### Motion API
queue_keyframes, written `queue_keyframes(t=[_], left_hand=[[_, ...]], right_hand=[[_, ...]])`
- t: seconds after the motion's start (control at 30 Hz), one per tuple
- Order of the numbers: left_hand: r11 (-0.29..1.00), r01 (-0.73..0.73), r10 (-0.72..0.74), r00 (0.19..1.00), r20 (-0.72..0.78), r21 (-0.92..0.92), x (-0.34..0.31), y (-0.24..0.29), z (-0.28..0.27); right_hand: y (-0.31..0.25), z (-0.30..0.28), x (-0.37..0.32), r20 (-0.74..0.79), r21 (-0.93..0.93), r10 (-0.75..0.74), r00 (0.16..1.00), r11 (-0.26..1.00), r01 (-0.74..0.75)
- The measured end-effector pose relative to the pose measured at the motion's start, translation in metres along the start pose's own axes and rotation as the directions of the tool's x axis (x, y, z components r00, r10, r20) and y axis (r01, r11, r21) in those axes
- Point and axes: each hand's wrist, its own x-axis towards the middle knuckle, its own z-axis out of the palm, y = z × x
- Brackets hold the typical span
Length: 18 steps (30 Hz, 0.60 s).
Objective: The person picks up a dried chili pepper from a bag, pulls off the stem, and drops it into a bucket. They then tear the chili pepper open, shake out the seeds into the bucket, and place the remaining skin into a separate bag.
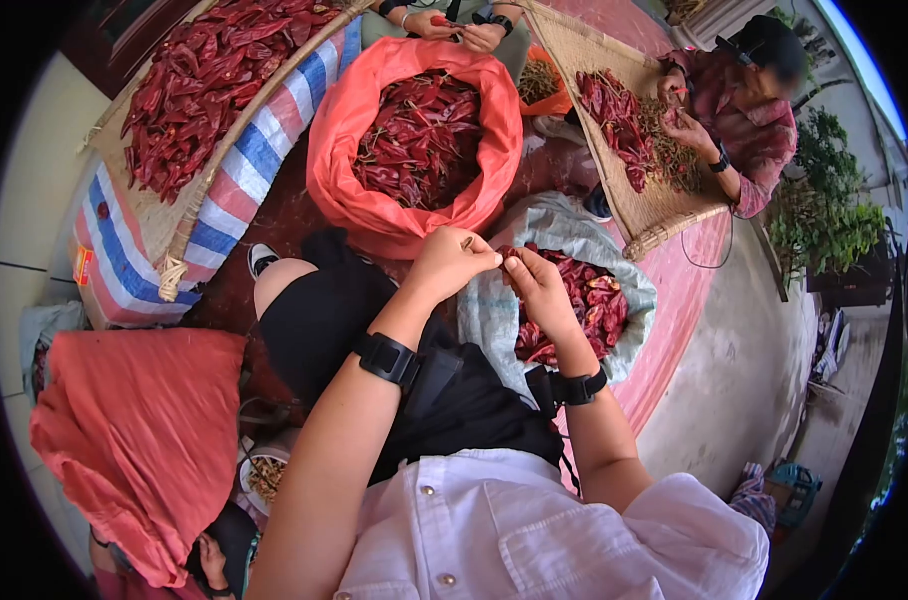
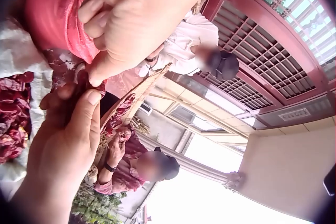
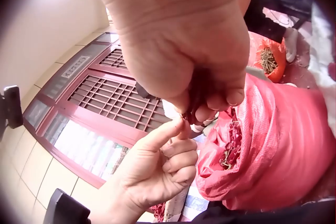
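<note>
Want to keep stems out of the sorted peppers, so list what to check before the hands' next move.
1. Right hand grips the chili: ok.
2. Left hand pinches the stem between thumb and forefinger: ok.
3. Stem fully parted from the chili: cannot tell, the fingers hide where they meet.
4. Right hand is over the open grey sack, so dropped pieces should land inside: ok.
5. Orange sack stands open just beyond the hands: ok.
</note>
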Motion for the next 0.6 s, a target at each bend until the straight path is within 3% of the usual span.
queue_keyframes(t=[0.03,0.17,0.2,0.3,0.5,0.6], left_hand=[[1.0,-0.003,0.003,1.0,-0.004,-0.001,0.0,0.001,0.001],[0.943,-0.275,0.308,0.936,-0.173,0.188,-0.001,0.009,0.003],[0.941,-0.279,0.312,0.934,-0.176,0.19,-0.004,0.014,0.002],[0.892,-0.354,0.405,0.902,-0.152,0.28,-0.007,0.023,0.002],[0.72,-0.501,0.605,0.792,-0.081,0.48,-0.003,0.015,0.007],[0.677,-0.492,0.6,0.8,-0.023,0.548,-0.006,0.018,0.007]], right_hand=[[0.004,-0.002,0.001,0.008,0.035,0.046,0.999,0.998,-0.046],[0.015,-0.005,0.006,-0.016,0.1,0.062,0.998,0.993,-0.06],[0.012,-0.004,0.006,-0.015,0.099,0.056,0.998,0.994,-0.055],[0.0,-0.003,0.006,0.011,0.291,0.135,0.991,0.947,-0.132],[-0.01,-0.01,0.008,0.045,0.352,0.2,0.979,0.914,-0.203],[-0.015,-0.016,0.008,0.102,0.344,0.156,0.982,0.921,-0.182]])
